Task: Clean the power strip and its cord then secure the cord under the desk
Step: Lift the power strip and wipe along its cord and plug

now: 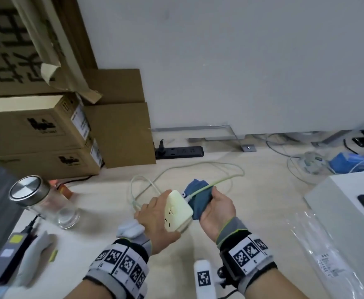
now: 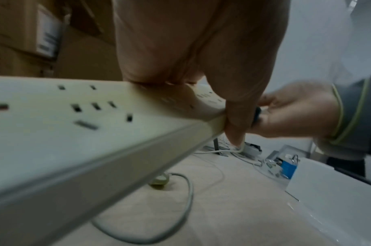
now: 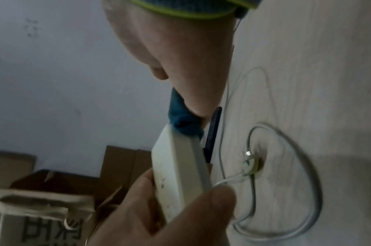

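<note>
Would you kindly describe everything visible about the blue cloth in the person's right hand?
The blue cloth is a soft, dark teal-blue fabric, bunched and folded rather than spread flat. The right hand grips it, fingers curled round it, above the floor. It is wrapped around the pale green cord right where the cord leaves the end of the cream power strip, which the left hand holds. A loose fold sticks up past the fingers.

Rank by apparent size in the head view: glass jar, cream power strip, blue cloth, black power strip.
1. glass jar, nearer the camera
2. cream power strip, partly covered by the left hand
3. black power strip and blue cloth: too alike to rank
</note>
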